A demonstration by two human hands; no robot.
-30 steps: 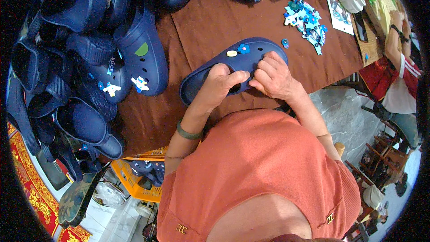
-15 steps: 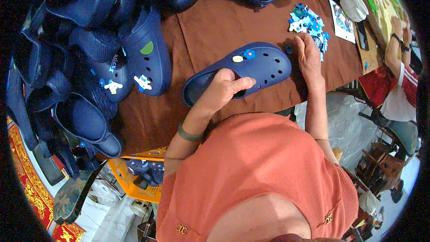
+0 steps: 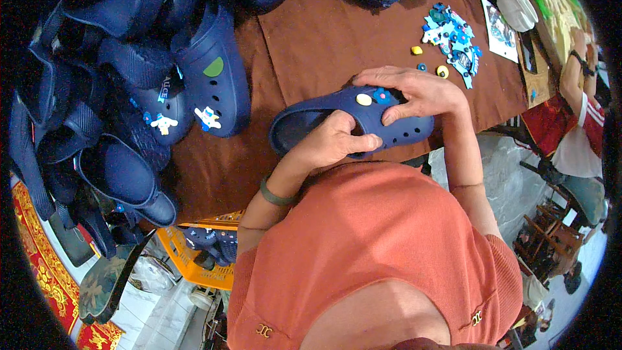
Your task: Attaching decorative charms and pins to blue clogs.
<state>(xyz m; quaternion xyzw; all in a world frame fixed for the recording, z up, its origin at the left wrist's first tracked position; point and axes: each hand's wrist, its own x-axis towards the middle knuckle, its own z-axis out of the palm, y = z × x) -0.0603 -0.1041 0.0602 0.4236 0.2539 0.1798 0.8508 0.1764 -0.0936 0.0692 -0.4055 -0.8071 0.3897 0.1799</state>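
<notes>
- The navy clog (image 3: 372, 118) sits in front of me on the bench (image 3: 311, 39), heel to my left, toe to my right.
- My left grip (image 3: 335, 137) pinches the near edge of its foot opening, thumb laid along the outside.
- My right grip (image 3: 414, 94) spans the toe end, thumb apart from fingers; my own hand covers much of it, so I can't tell whether it squeezes.
- I'd expect light foam, springy rather than stiff, hardly slippery, nothing fragile.
- The opening's edge or thick sole should give the surest hold, clear of the yellow charm (image 3: 363, 99) and blue flower charm (image 3: 383, 96).
- Brown cloth (image 3: 285, 71) covers the bench; it might bunch under a hard push.
- Beyond my right grip lies a pile of charms (image 3: 450, 35); more navy clogs (image 3: 210, 84) crowd my left.
- Below, I see an orange crate (image 3: 207, 277) and grey floor (image 3: 453, 172); another person's hand (image 3: 580, 45) shows at far right.
</notes>
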